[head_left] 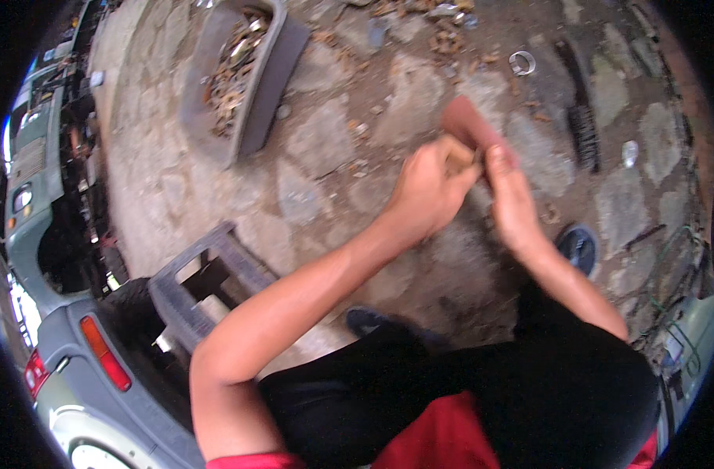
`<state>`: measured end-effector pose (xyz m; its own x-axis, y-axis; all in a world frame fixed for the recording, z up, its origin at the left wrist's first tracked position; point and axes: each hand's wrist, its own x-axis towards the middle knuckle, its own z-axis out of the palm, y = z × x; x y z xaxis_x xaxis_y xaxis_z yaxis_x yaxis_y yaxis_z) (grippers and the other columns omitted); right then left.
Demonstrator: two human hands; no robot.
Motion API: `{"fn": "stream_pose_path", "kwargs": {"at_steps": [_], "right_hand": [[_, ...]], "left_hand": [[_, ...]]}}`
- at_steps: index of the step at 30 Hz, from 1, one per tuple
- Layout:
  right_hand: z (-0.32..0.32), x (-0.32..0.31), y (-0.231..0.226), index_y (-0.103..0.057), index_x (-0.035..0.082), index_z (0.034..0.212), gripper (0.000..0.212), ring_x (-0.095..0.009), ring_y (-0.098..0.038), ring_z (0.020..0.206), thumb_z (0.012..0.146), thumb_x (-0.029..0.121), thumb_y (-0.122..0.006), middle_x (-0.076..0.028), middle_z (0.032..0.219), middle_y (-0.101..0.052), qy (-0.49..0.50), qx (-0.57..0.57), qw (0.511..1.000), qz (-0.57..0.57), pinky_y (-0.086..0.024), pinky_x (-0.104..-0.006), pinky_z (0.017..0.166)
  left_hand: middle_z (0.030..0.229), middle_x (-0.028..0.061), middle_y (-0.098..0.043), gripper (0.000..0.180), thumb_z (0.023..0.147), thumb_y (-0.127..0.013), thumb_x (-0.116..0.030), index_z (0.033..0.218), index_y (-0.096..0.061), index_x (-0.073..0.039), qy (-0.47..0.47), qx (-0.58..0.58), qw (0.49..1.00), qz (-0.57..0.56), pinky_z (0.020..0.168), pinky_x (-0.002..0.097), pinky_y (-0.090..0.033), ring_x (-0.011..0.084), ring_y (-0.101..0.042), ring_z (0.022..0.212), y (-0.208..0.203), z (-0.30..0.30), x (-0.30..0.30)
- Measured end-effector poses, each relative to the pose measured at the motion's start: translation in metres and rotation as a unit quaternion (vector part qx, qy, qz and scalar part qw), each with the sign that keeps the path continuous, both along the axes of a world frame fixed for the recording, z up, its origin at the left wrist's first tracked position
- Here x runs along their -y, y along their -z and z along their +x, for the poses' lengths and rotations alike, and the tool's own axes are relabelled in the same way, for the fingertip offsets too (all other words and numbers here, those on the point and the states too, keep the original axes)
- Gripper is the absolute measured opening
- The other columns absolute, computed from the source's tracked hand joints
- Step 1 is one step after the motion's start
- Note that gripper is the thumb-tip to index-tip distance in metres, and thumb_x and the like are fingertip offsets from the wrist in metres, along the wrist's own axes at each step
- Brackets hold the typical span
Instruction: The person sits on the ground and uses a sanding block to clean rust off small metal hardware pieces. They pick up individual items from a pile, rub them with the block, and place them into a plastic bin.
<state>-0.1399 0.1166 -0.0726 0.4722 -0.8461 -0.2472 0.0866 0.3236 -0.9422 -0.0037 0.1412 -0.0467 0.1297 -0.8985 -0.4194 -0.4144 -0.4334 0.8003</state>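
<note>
Out in front of me, both hands are raised over the stone floor and meet at a flat reddish-brown sheet [468, 117] that looks like sandpaper. My right hand [515, 202] is closed, its thumb pressed along the sheet's near right edge. My left hand [429, 184] is closed too, fingers curled and thumb pinched in at the sheet's lower left edge. A tan patch shows between the left fingers; whether it is the sheet's back or another piece, I cannot make out. Motion blurs both hands slightly.
A grey tub [275, 86] holding scrap pieces stands at the far left. Nearer lies a grey plastic stool-like frame [216, 262]. Car bumpers [138, 391] line the left side. A metal ring [521, 63] and a dark brush-like strip [582, 125] lie at the far right.
</note>
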Motion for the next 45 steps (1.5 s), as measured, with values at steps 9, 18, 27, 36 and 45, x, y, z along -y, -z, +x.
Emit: {"fn": "stream_pose_path", "kwargs": {"at_steps": [9, 18, 27, 36, 45], "right_hand": [[-0.007, -0.004, 0.001, -0.046, -0.004, 0.138, 0.055, -0.021, -0.044, 0.129, 0.106, 0.040, -0.032, -0.014, 0.137, -0.052, -0.017, -0.068, 0.998, 0.001, -0.029, -0.0326, 0.111], [-0.001, -0.007, 0.003, -0.042, -0.003, 0.141, 0.052, -0.023, -0.041, 0.134, 0.107, 0.034, -0.030, -0.016, 0.142, -0.047, -0.003, -0.032, 0.999, -0.041, -0.028, -0.0351, 0.115], [0.004, 0.000, -0.001, -0.043, -0.003, 0.141, 0.048, -0.023, -0.042, 0.134, 0.106, 0.028, -0.030, -0.014, 0.141, -0.050, 0.019, 0.033, 0.997, -0.066, -0.026, -0.0333, 0.114], [-0.001, -0.006, 0.001, -0.055, 0.002, 0.108, 0.045, -0.014, -0.050, 0.084, 0.107, 0.039, -0.029, -0.002, 0.091, -0.055, -0.019, -0.071, 0.997, 0.001, -0.040, -0.0289, 0.075], [-0.001, -0.003, 0.003, -0.058, 0.002, 0.120, 0.047, -0.013, -0.050, 0.080, 0.106, 0.039, -0.032, 0.000, 0.086, -0.055, 0.007, -0.038, 0.999, 0.019, -0.040, -0.0287, 0.072]], "left_hand": [[0.081, 0.0110, -0.069, 0.020, 0.085, -0.071, -0.016, 0.092, -0.065, 0.003, -0.030, 0.003, 0.999, -0.033, 0.070, 0.0311, -0.052, 0.0159, -0.065, 0.076, -0.009, 0.012, 0.009], [0.082, 0.0102, -0.068, 0.017, 0.086, -0.070, -0.012, 0.091, -0.062, 0.003, -0.063, 0.022, 0.998, 0.010, 0.071, 0.0303, -0.050, 0.0153, -0.064, 0.076, -0.008, 0.013, 0.017], [0.083, 0.0108, -0.065, 0.016, 0.084, -0.072, -0.008, 0.092, -0.061, 0.001, 0.022, 0.080, 0.972, -0.218, 0.072, 0.0302, -0.050, 0.0177, -0.063, 0.078, -0.004, 0.007, 0.007], [0.086, 0.0104, -0.067, 0.020, 0.084, -0.073, -0.012, 0.094, -0.063, 0.001, 0.026, 0.096, 0.980, -0.175, 0.071, 0.0306, -0.051, 0.0166, -0.063, 0.077, -0.007, 0.017, 0.006], [0.084, 0.0100, -0.068, 0.023, 0.084, -0.074, -0.017, 0.095, -0.063, 0.001, 0.043, 0.102, 0.982, -0.154, 0.070, 0.0307, -0.051, 0.0167, -0.063, 0.077, -0.011, 0.017, 0.010]]}}
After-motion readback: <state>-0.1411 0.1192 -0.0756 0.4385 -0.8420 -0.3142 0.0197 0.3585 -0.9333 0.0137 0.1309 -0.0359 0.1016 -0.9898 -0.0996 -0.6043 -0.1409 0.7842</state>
